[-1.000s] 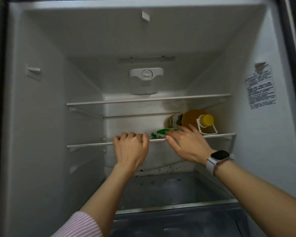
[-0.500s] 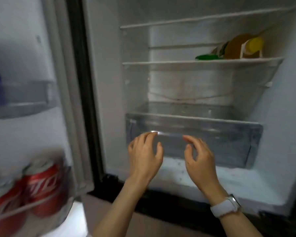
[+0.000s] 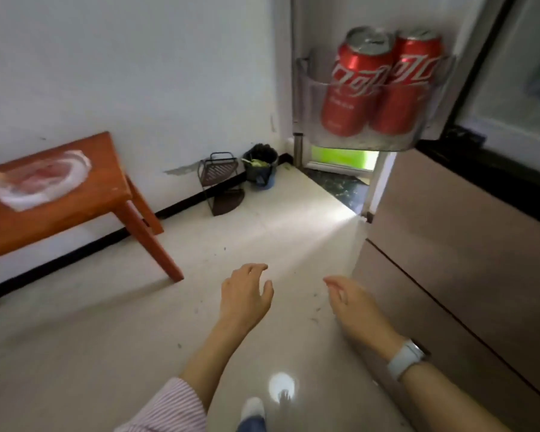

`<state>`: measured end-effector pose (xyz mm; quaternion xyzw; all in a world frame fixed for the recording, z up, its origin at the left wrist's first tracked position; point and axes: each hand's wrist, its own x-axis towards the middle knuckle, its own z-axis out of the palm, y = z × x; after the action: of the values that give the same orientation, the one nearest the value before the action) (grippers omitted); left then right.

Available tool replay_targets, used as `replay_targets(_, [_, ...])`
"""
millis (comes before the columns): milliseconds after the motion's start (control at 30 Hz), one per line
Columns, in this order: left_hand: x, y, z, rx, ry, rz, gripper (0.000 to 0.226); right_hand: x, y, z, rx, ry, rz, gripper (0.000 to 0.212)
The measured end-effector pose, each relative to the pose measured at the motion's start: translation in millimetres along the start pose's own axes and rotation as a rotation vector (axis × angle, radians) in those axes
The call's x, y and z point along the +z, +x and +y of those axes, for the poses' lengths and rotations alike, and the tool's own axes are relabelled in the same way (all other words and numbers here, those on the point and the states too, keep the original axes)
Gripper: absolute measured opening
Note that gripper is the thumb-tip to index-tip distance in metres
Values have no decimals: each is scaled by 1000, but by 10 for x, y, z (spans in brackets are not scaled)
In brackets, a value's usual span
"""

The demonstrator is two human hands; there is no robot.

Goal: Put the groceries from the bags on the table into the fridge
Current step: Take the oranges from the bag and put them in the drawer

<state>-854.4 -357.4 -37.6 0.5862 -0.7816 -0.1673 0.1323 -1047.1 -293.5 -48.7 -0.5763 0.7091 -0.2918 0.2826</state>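
Head view: both hands hang over the pale floor (image 3: 113, 332) with nothing in them. The left hand (image 3: 245, 296) has its fingers spread and loosely bent, palm down. The right hand (image 3: 351, 302) is turned edge-on, fingers relaxed and slightly curled; a watch with a light strap (image 3: 407, 358) sits on its wrist. A striped pink sleeve (image 3: 172, 410) covers the left forearm near the bottom edge of the picture.

On the wooden counter (image 3: 75, 207) at the left, a clear bag holding something red and pink (image 3: 41, 182) lies near the counter's far right corner and runs off the picture's left edge; what is inside is too blurred to name.

At the upper right the fridge (image 3: 455, 232) stands with its upper door open. Two red cans (image 3: 379, 82) stand side by side, touching, in the clear door bin (image 3: 368, 138). Below the open compartment the fridge's tan drawer fronts are closed.

By the wall past the counter, a dark wire rack (image 3: 220, 182) stands just beside a small dark bin (image 3: 261, 165) with something green in it.
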Motion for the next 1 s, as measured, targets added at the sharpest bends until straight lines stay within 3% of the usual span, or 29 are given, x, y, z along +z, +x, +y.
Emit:
replay_targets(200, [-754, -194, -1541, -350, -7, 188, 37, 1309, 575, -1277, -276, -49, -252, 42])
replay_targets(333, [-1466, -191, -2591, -478, -26, 287, 35, 2236, 996, -2387, -455, -42, -354, 30])
replay_targets(567, [-2615, -226, -4315, -645, -53, 424, 33, 3630, 1488, -4038, -588, -9, -497, 30])
replay_targets(767, [-2948, -97, -5378, -717, -126, 505, 30, 4594, 1997, -4758, -627, -42, -557, 30])
replay_targets(1000, [-3277, 673, -6766, -749, -158, 534, 32, 5679, 3103, -5617, -691, -18, -544, 27])
